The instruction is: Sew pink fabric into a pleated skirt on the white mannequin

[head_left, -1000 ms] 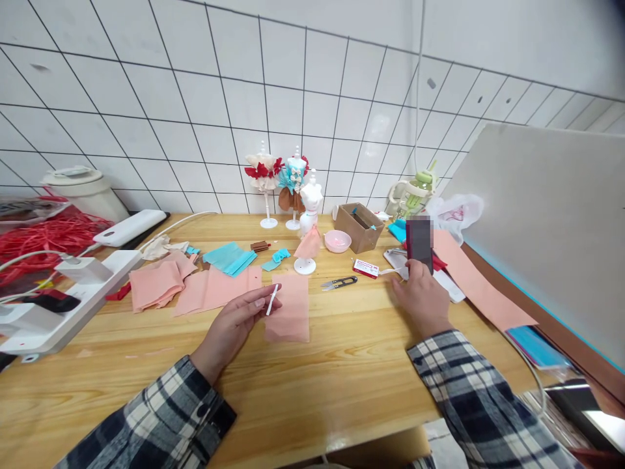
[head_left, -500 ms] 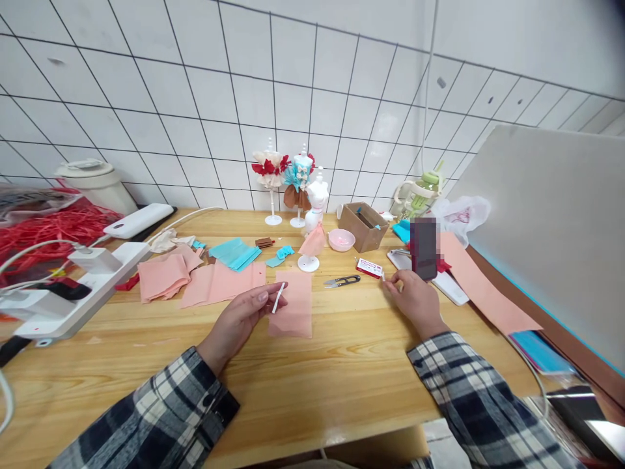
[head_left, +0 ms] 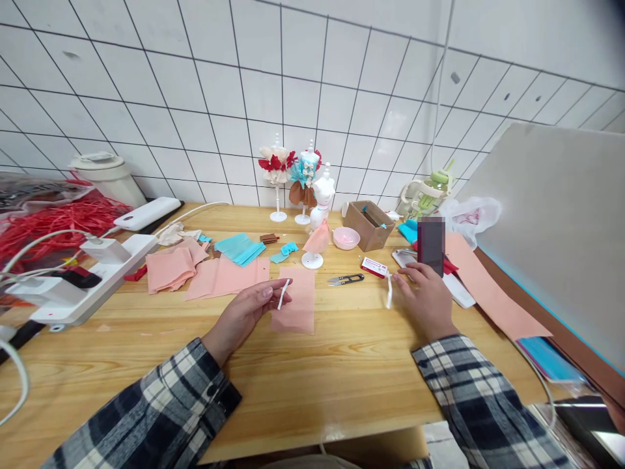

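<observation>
My left hand (head_left: 249, 309) pinches a short, thin white strip (head_left: 283, 294) between thumb and fingers, above a flat piece of peach crepe paper (head_left: 301, 309). My right hand (head_left: 426, 296) is closed on another narrow white strip (head_left: 389, 291), which hangs from its fingertips. Just beyond those fingertips lies a small red and white box (head_left: 374, 266). Between the hands, thread snips (head_left: 346, 280) rest on the wooden table (head_left: 322, 371). Behind them stands a small white mannequin (head_left: 323, 192) with a peach skirt (head_left: 318, 236).
Two more dressed mannequins (head_left: 277, 164) stand by the tiled wall. A pink bowl (head_left: 346, 238) and a cardboard box (head_left: 379, 236) sit to their right. Folded peach paper (head_left: 170, 268) and blue paper (head_left: 240, 249) lie left. A power strip (head_left: 105, 286) borders the far left; a phone (head_left: 430, 244) stands right.
My right hand has drawn back slightly from the red and white box, and a longer white strip now shows hanging from its fingers. My left hand keeps its white strip. The view has shifted a little.
</observation>
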### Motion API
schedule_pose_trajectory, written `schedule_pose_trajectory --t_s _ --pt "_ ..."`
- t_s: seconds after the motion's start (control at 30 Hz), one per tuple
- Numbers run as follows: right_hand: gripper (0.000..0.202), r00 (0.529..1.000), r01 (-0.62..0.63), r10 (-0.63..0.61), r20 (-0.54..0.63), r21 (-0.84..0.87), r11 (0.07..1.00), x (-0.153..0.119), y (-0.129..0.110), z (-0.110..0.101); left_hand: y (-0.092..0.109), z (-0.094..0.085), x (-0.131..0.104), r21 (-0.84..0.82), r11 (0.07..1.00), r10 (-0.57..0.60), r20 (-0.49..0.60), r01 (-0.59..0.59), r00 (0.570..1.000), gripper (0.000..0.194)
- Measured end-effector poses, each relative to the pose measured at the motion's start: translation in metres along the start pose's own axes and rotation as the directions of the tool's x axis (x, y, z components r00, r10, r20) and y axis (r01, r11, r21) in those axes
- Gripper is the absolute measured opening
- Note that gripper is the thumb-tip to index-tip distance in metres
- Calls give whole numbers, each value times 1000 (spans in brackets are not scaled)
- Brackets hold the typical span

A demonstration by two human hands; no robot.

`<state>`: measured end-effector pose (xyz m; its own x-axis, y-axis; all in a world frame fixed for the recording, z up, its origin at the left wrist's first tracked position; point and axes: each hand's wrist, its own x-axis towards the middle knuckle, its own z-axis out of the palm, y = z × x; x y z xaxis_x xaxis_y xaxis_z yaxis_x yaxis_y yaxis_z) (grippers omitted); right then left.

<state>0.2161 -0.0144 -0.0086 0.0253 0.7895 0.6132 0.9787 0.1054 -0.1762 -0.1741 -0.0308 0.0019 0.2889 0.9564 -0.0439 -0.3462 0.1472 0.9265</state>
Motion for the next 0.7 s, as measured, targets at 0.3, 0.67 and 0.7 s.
schedule_pose_trajectory --t_s 0.3,0.67,0.7 --pt "15 996 -88 89 23 -27 996 -2 7 8 2 3 -1 29 1000 -5 -2 5 1000 37" --pt "38 878 -254 384 -286 403 879 -3 21 2 -1 0 -1 63 998 -24 26 23 999 38" --pt "44 839 -297 431 -333 384 874 -2 26 2 0 1 -1 62 998 -29 23 27 999 37"
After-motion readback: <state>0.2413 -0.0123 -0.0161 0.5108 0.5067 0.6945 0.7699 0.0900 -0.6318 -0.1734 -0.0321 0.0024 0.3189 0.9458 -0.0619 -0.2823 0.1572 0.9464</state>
